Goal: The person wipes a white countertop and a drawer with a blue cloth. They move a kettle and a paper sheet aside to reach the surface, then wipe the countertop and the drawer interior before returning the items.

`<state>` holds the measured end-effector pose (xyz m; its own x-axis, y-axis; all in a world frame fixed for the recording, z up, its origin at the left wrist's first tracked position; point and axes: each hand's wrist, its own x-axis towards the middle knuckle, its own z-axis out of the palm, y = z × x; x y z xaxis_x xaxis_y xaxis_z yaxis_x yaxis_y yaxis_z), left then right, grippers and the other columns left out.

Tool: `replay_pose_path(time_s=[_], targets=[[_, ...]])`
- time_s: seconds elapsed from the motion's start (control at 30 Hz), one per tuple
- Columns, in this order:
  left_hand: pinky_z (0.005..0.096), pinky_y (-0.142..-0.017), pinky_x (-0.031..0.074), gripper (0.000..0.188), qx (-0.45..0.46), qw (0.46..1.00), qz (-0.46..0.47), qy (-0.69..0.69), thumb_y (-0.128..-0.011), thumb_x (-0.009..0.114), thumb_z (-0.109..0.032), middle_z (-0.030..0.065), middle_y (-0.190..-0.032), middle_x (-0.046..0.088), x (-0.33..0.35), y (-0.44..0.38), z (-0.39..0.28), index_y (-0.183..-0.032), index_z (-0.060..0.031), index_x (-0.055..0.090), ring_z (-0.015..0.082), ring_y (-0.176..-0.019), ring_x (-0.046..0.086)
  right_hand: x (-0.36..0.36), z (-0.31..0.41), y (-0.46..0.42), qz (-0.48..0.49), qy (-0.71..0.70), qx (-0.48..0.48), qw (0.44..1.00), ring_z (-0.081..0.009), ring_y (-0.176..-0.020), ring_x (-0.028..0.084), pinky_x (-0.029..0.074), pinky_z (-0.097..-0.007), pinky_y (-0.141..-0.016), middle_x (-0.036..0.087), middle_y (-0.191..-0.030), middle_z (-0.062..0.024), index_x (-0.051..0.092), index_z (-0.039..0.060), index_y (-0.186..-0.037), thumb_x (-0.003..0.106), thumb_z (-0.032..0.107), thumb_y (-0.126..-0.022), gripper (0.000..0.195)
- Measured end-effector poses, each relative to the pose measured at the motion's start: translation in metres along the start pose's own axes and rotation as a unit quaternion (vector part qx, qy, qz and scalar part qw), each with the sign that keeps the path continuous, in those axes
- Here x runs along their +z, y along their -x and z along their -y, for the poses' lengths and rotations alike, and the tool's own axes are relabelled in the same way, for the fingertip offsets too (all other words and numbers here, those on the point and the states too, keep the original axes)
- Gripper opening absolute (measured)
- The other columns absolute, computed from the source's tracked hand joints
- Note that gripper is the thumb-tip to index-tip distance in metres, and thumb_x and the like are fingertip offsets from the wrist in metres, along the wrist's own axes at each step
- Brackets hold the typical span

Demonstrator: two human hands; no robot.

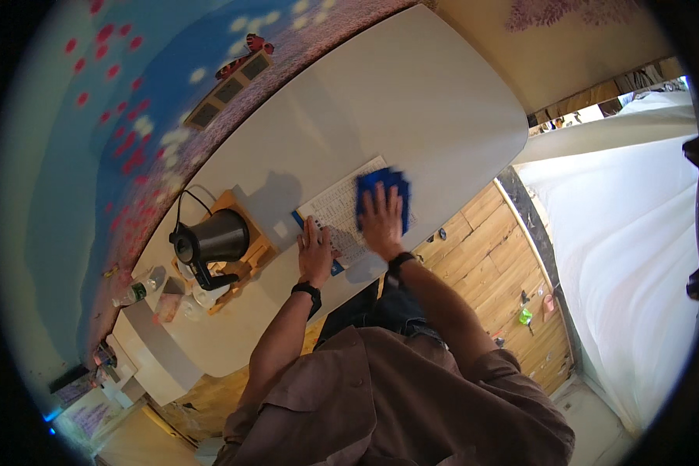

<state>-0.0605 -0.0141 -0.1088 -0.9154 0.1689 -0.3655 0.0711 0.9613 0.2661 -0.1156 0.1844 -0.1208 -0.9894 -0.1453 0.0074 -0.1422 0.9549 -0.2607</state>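
Note:
A printed sheet or booklet (339, 205) with rows of small characters and a blue edge lies on the pale table (425, 93). My left hand (316, 250) rests on its lower left edge, fingers apart, holding nothing. Pressed flat under my right hand (382, 218) is a blue cloth (406, 195), partly over the sheet's right side. The cloth and the right hand look slightly blurred. Most of the cloth's middle is hidden by the fingers and palm.
On the left a dark electric kettle (224, 236) stands on a wooden tray (265, 249) with white cups. A clear plastic bottle (140, 289) lies near the wall. White sheeting (635, 192) hangs at the right, and small litter is scattered on the wooden floor (489, 256).

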Motion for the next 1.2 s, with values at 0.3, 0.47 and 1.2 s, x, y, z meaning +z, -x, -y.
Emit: replay_pose_path(time_s=[0.3, 0.47, 1.2], targets=[[0.0565, -0.122, 0.022, 0.065, -0.017, 1.0, -0.002, 0.015, -0.093, 0.074, -0.023, 0.0254, -0.167, 0.012, -0.002, 0.003, -0.001, -0.145, 0.0001, 0.042, 0.0413, -0.155, 0.014, 0.0, 0.001, -0.043, 0.022, -0.071, -0.127, 0.989, -0.0423, -0.15, 0.026, 0.023, -0.0579, -0.12, 0.035, -0.162, -0.0149, 0.051, 0.0159, -0.147, 0.066, 0.035, -0.094, 0.058], [0.0585, -0.121, 0.021, 0.065, -0.007, 1.0, -0.016, 0.017, -0.092, 0.075, -0.024, 0.0259, -0.167, 0.011, 0.0, 0.001, 0.002, -0.144, -0.0013, 0.043, 0.042, -0.154, 0.015, -0.005, -0.063, -0.028, -0.021, -0.043, -0.044, 0.998, -0.041, -0.151, 0.025, 0.022, -0.0555, -0.121, 0.033, -0.163, -0.0134, 0.052, 0.0136, -0.147, 0.061, 0.027, -0.1, 0.05], [0.0544, -0.105, 0.048, 0.035, 0.14, 0.982, -0.129, -0.012, -0.093, 0.056, -0.009, 0.0301, -0.14, 0.05, 0.035, 0.03, -0.013, -0.127, 0.0, 0.059, 0.0465, -0.131, 0.049, -0.02, -0.124, 0.005, -0.056, -0.654, 0.297, 0.693, -0.0239, -0.095, 0.067, 0.055, -0.0359, -0.084, 0.07, -0.114, -0.0117, 0.063, -0.0068, -0.125, 0.063, 0.01, -0.098, 0.032]])
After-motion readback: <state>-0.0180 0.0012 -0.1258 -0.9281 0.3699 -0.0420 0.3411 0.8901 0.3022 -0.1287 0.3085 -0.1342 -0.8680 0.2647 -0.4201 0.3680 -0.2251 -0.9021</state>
